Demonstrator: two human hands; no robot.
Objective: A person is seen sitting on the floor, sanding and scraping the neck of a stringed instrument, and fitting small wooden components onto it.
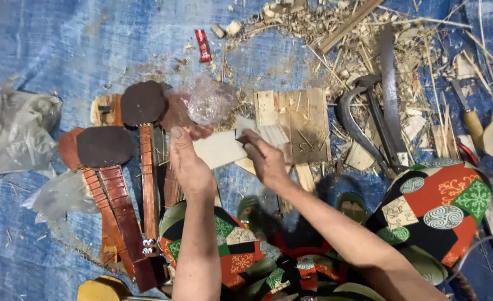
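Note:
My left hand [188,159] grips a pale flat piece of wood [220,148] by its left end, thumb on top. My right hand [264,158] pinches a small light scrap [243,125] against the wood's right end. Just beyond the hands lies a crumpled clear plastic wrap [208,100]. To the left, several small toy string instruments with dark round bodies [105,146] and reddish-brown necks [148,184] lie on the blue tarp [62,50].
A wooden block [302,125] sits behind my right hand. A curved hook knife [351,120] and a saw blade [388,83] lie to the right among wood shavings [313,28]. A wooden-handled tool [469,117] is far right. Clear plastic bags [15,131] lie at left. My patterned knees [436,200] frame the bottom.

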